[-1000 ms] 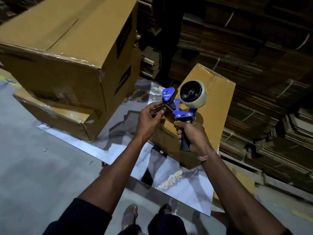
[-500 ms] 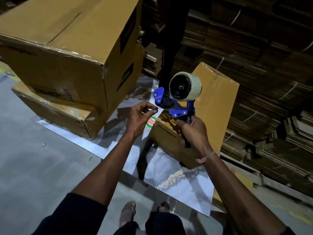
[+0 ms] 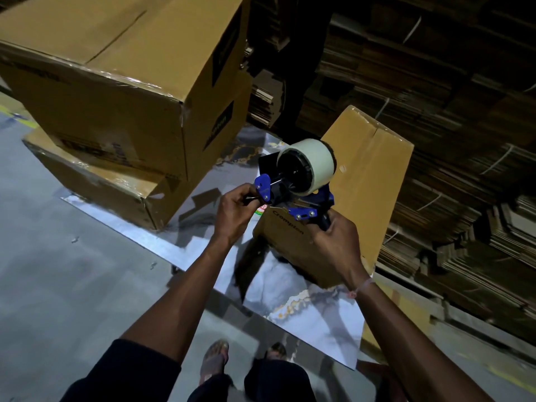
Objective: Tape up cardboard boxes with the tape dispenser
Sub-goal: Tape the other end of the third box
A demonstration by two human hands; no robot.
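Observation:
A blue tape dispenser (image 3: 293,192) with a pale tape roll (image 3: 316,166) is held in the air over a tall, narrow cardboard box (image 3: 368,181) standing on end. My right hand (image 3: 333,242) grips the dispenser's black handle from below. My left hand (image 3: 236,211) is at the dispenser's front end, its fingertips pinching at the tape end by the blue plate. The tape strip itself is too thin to make out.
Two large taped cardboard boxes (image 3: 116,91) are stacked at the left on a shiny marbled sheet (image 3: 313,314) lying on the grey floor. Bundles of flat cardboard (image 3: 464,140) fill the back and right. My sandalled feet (image 3: 214,361) stand at the sheet's near edge.
The dispenser has tilted so the roll faces more sideways and has shifted slightly right. My left hand, briefly off the dispenser half a second ago, is back at its front end.

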